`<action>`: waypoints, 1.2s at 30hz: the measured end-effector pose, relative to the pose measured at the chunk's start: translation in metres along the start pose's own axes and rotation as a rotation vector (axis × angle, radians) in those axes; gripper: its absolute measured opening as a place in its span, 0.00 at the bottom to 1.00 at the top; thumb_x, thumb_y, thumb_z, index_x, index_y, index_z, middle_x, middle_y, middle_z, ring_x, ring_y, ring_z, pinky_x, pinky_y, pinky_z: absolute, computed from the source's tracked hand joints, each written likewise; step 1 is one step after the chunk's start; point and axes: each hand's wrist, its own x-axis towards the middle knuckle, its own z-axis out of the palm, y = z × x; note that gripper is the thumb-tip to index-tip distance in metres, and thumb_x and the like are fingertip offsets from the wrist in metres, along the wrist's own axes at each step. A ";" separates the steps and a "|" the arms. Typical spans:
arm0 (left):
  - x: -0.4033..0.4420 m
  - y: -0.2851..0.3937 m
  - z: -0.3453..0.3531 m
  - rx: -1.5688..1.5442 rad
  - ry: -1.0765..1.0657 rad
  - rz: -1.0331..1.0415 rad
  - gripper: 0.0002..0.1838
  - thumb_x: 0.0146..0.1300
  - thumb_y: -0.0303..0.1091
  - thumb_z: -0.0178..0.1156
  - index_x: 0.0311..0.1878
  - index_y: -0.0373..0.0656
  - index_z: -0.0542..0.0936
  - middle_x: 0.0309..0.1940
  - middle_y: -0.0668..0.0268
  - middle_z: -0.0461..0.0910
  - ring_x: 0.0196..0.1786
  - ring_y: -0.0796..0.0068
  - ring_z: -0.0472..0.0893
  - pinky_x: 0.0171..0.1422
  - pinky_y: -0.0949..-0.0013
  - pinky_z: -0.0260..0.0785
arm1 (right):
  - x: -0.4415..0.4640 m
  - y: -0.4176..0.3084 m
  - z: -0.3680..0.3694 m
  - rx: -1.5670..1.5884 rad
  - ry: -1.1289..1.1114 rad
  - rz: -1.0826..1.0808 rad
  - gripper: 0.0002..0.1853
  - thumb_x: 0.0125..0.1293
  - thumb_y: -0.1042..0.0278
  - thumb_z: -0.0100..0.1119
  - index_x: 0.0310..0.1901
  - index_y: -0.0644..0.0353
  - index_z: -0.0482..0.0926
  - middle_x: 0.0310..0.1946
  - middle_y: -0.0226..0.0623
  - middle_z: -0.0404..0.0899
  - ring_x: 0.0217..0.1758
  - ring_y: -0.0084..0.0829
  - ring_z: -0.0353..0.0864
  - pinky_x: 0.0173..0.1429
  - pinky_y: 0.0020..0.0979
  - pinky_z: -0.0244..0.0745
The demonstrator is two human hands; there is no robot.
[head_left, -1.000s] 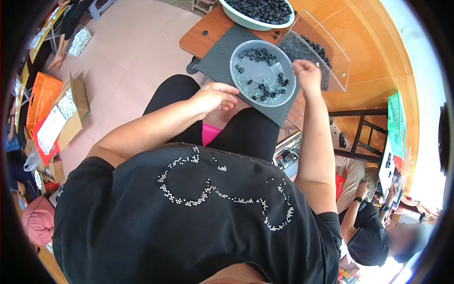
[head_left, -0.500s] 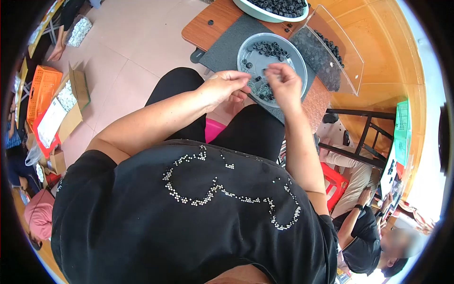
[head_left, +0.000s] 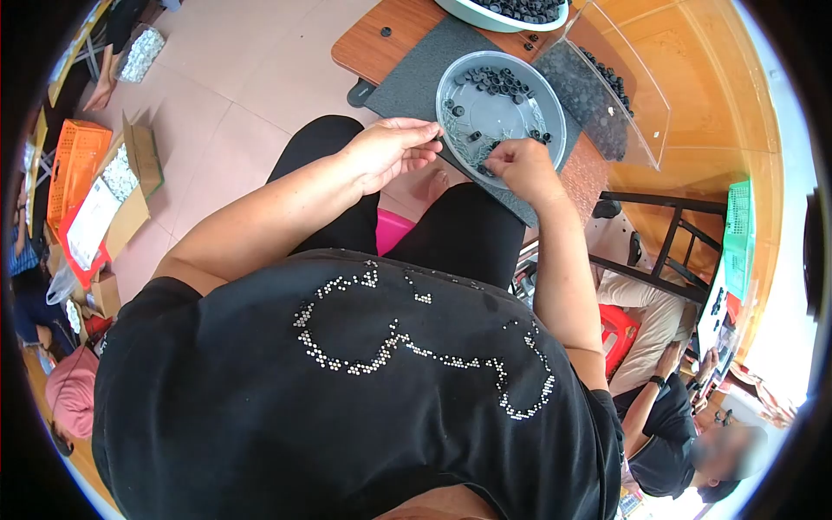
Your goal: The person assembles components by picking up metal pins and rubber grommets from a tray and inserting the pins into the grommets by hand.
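Observation:
My left hand (head_left: 392, 152) is left of the grey basin (head_left: 557, 108), its thumb and forefinger pinched. A small dark piece (head_left: 439, 139) shows at their tips, too small to name. My right hand (head_left: 525, 168) reaches over the basin's near right edge, fingertips pinched low among the parts there; whatever is between them is hidden. Inside the basin lies a cluster of small black round parts (head_left: 498, 81), with more scattered around. Thin, pale, clear-looking bits (head_left: 471, 149) lie along its near left side.
The basin stands on a dark mat (head_left: 416, 82) over a brown table (head_left: 368, 48). Behind is a pale tub (head_left: 507, 24) of black parts; to the right, a clear plastic tray (head_left: 598, 113). A co-worker (head_left: 663, 433) sits at right. Cartons and an orange crate (head_left: 78, 169) are at left.
My right hand has lowered toward the near side of the basin, its fingers now down among the parts. My left hand has shifted slightly left, away from the basin.

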 end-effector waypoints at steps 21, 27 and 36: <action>-0.005 -0.006 0.017 0.083 -0.070 -0.006 0.16 0.63 0.33 0.58 0.52 0.35 0.73 0.38 0.66 0.78 0.39 0.81 0.77 0.45 0.80 0.71 | -0.003 0.019 0.022 0.338 0.331 0.067 0.11 0.49 0.77 0.62 0.37 0.61 0.79 0.23 0.33 0.79 0.27 0.25 0.78 0.36 0.27 0.73; 0.005 -0.008 0.028 0.095 -0.117 -0.003 0.17 0.62 0.30 0.58 0.53 0.33 0.73 0.38 0.65 0.77 0.41 0.80 0.77 0.48 0.79 0.72 | -0.006 0.028 0.011 0.793 0.370 0.101 0.11 0.54 0.79 0.59 0.41 0.63 0.77 0.31 0.30 0.78 0.30 0.17 0.74 0.33 0.19 0.68; 0.034 0.001 0.056 0.066 -0.051 -0.024 0.12 0.61 0.29 0.59 0.46 0.34 0.76 0.37 0.65 0.78 0.39 0.79 0.77 0.47 0.78 0.72 | -0.021 -0.013 0.008 0.837 0.406 -0.243 0.13 0.56 0.82 0.57 0.44 0.64 0.75 0.36 0.32 0.78 0.33 0.15 0.74 0.36 0.18 0.70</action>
